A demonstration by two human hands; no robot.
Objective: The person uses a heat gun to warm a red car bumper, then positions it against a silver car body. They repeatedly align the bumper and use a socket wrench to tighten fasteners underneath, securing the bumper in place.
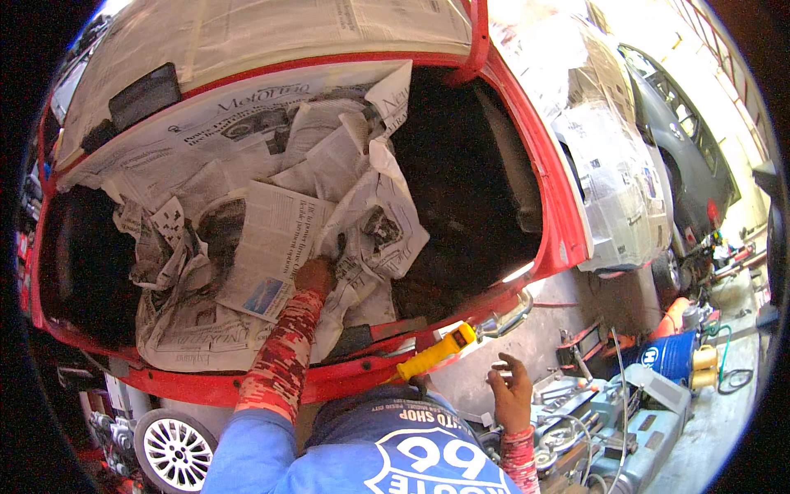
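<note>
From the head view, crumpled newspaper sheets lie piled in the open red car trunk. The left hand reaches in and presses down on the paper, fingers curled among the sheets. The right hand hangs loosely open and empty outside the trunk, near a yellow-handled tool.

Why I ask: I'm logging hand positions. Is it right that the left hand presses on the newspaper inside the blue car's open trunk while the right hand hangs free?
Not quite: the car is red, not blue, as the head view shows. The left hand does press on the newspaper in its open trunk, and the right hand hangs free, holding nothing.
</note>
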